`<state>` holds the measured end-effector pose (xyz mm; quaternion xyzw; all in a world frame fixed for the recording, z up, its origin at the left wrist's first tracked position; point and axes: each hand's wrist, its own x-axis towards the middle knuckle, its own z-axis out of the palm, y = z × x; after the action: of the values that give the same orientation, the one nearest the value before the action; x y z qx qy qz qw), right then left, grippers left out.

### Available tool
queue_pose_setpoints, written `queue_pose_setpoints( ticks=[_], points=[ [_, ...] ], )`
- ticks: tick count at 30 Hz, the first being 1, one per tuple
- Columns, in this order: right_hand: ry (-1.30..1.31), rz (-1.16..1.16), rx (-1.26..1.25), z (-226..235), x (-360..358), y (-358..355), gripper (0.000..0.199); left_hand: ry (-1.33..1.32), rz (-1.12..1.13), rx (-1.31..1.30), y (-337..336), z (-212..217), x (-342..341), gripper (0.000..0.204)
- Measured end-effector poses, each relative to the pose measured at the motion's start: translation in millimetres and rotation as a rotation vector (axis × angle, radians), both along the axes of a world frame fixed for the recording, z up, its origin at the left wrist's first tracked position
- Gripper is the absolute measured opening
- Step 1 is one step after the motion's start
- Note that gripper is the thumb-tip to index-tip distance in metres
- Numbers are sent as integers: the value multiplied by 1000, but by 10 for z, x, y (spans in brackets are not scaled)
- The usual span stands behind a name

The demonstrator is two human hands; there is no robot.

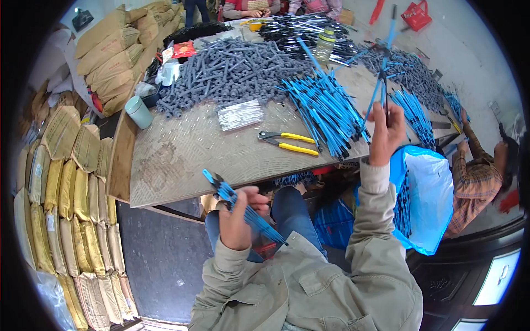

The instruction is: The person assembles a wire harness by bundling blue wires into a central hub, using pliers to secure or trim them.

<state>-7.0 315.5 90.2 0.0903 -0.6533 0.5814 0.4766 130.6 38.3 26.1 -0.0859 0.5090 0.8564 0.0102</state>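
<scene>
Over my lap my left hand (236, 223) is closed round a bundle of thin blue rods with black ends (262, 225). My right hand (386, 132) is raised at the table's right side, its fingers pinching long blue rods with black fittings (382, 83) that stand up and spread above it. How many are in that grip I cannot tell. Just left of this hand lies a heap of similar blue rods (326, 110). Pliers with yellow handles (292, 142) rest on the table (182, 160) between my hands.
Grey plastic tube parts (237, 66) are heaped at the back, before black rods (309, 36). Silver pins (240, 115) and a mint cup (138, 112) stand left. A blue bag (428, 193) hangs by my right arm; a person (477, 176) works beyond. Sacks (72, 193) line the left.
</scene>
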Motion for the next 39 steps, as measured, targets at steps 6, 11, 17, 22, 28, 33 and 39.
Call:
queue_pose_setpoints(
  ticks=[6, 11, 17, 22, 28, 33, 39],
  points=[
    [-303, 379, -180, -317, 921, -430, 8, 155, 70, -34, -86, 236, -277, 41],
    [-435, 688, -4, -706, 1149, -829, 11, 218, 128, -9, 101, 420, -244, 35],
    [-698, 955, 235, -586, 1120, -913, 13, 401, 301, -259, -6, 152, -226, 23],
    [-328, 310, 682, -312, -170, -183, 14, 323, 275, -13, -158, 256, -142, 19],
    [-570, -384, 1260, -521, -1564, 334, 19, 322, 14, 179, -79, 429, 88, 17],
    [-735, -424, 1330, -558, -1697, 462, 24, 313, -206, 167, -36, 325, 160, 20],
    [-339, -271, 635, -34, -1058, 401, 19, 91, -261, 81, 104, 165, 25, 28]
  ],
)
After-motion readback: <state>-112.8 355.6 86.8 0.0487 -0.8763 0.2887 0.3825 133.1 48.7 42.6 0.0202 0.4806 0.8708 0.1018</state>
